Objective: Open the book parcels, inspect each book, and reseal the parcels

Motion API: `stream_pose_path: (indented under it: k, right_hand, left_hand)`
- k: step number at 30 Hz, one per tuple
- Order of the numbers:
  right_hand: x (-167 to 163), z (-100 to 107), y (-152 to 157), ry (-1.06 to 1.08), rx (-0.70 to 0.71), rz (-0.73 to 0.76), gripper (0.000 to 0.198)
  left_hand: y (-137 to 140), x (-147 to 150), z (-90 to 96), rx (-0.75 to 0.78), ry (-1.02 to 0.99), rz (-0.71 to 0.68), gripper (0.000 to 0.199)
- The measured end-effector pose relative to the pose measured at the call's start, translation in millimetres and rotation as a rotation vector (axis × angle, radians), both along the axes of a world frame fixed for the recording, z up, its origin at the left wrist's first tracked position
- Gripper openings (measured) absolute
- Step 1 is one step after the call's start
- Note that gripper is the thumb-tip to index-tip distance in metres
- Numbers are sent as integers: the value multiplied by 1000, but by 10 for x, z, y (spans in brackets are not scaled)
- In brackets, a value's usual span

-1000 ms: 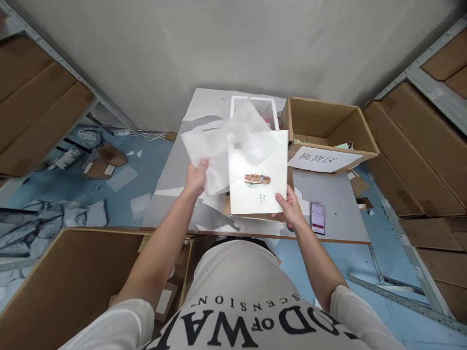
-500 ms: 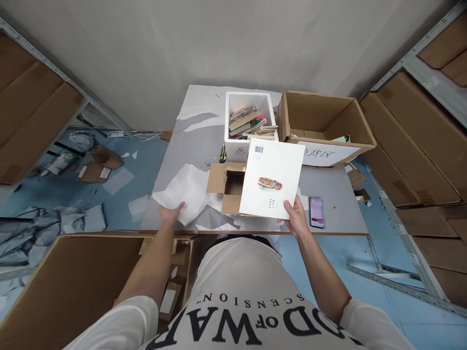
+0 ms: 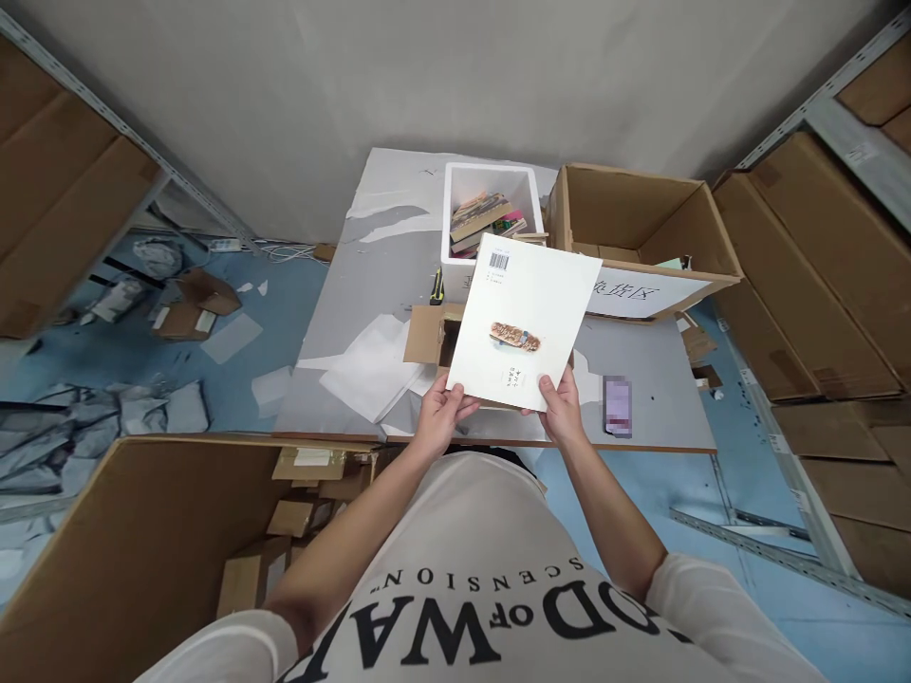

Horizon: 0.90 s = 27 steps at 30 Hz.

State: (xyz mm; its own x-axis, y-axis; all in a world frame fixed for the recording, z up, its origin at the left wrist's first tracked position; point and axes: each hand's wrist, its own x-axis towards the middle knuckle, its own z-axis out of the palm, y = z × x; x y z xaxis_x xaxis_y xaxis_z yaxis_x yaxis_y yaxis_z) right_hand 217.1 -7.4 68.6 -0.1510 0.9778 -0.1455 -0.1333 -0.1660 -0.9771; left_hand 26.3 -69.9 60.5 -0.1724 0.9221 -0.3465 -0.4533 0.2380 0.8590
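Note:
A thin white book (image 3: 525, 299) with a barcode and a small picture on its cover is held up, tilted, above the table's front. My left hand (image 3: 442, 415) grips its lower left corner, thumb on top. My right hand (image 3: 561, 403) pinches the lower right edge, thumb also on the cover. Behind the book stands a small open cardboard box (image 3: 424, 334), mostly hidden by it. White wrapping paper (image 3: 375, 365) lies crumpled on the table, left of my left hand.
A white foam box (image 3: 454, 190) holding several books stands at the back, beside a large labelled carton (image 3: 659, 299). A phone (image 3: 617, 406) lies at right, a box cutter (image 3: 436, 286) near the foam box. A big carton (image 3: 177, 493) with smaller boxes sits below left.
My left hand has left the wrapping paper and moved right to take hold of the book's lower left corner. The book has shifted slightly and tilted; my right hand still holds it.

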Motion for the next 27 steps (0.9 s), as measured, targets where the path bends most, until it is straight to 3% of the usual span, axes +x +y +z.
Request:
stream_pose_path:
  k: [4,10,14,17,21,27]
  right_hand:
    - [157,64,159,-69,101,44,73]
    - [591,510,883,-235,264,147,74]
    - [704,761,1226,-497,601,126,72]
    - [689,871,1311,-732,874,70,52]
    - [675,902,1305,-943,1080,20,33]
    - [783,753,1310,-1058,1097,22,36]
  left_hand:
    - [8,-10,-32,15,-17,70,55]
    - [-42,-134,-60,17,-38,44,49]
    - [-68,-179,-49,20,-46,8,51]
    - [-87,-224,-41,22,-43,3,52]
    - [-121,-251,-38,34,-29,-4,59]
    - [-178,-257,-95,70,62,5,75]
